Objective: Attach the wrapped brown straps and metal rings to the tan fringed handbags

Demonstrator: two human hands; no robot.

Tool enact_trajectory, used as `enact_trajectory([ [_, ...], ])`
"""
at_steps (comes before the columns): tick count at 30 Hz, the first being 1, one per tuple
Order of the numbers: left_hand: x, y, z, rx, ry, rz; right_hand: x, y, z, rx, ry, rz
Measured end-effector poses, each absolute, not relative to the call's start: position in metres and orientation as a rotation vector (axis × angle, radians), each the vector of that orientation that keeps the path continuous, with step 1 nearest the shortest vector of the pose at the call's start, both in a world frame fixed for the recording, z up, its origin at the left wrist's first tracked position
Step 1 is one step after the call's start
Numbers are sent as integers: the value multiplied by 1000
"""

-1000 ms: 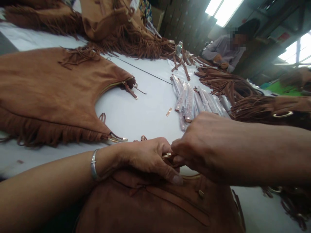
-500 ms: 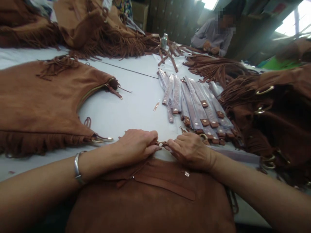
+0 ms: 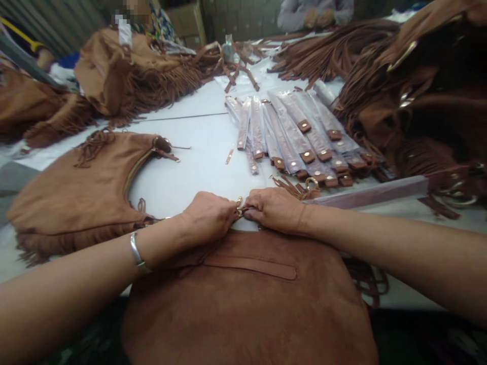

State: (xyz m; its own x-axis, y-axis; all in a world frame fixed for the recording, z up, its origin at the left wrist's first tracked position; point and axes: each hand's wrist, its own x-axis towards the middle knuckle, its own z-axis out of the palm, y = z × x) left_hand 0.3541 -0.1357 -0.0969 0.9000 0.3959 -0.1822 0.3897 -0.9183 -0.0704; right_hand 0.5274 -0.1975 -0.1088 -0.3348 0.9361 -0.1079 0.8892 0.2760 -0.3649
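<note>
A brown suede bag (image 3: 251,299) lies at the table's near edge, with a flat leather strip (image 3: 251,267) across its upper part. Just above its top edge, my left hand (image 3: 211,215) is closed on a small gold metal clasp (image 3: 239,207). My right hand (image 3: 272,209), also closed, pinches a short brown leather piece (image 3: 247,208) that meets the clasp. The two hands nearly touch. The fingertips partly hide how clasp and leather join.
A second fringed bag (image 3: 87,182) lies at left. Plastic-wrapped straps (image 3: 289,137) are spread right of centre, a small gold strip (image 3: 229,156) beside them. Fringed bags (image 3: 426,101) crowd the right, others (image 3: 114,76) the back left. A person's hands (image 3: 318,19) show at the back.
The view has shifted, so the left-hand bag shows more fully. The gold clasp now stands up between my hands, which have drawn closer together. Both stay closed.
</note>
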Motion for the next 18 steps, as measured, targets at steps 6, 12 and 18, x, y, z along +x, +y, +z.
enact_trajectory([
  [6,351,-137,-86,-3049,-661,223,536,-194,-90,-1642,-2407,383],
  [12,364,-127,-87,-3033,-453,-47,555,-183,-76,-1371,-2683,50],
  [18,371,-119,-122,-3122,-354,-262,567,-180,-122,-1361,-2505,352],
])
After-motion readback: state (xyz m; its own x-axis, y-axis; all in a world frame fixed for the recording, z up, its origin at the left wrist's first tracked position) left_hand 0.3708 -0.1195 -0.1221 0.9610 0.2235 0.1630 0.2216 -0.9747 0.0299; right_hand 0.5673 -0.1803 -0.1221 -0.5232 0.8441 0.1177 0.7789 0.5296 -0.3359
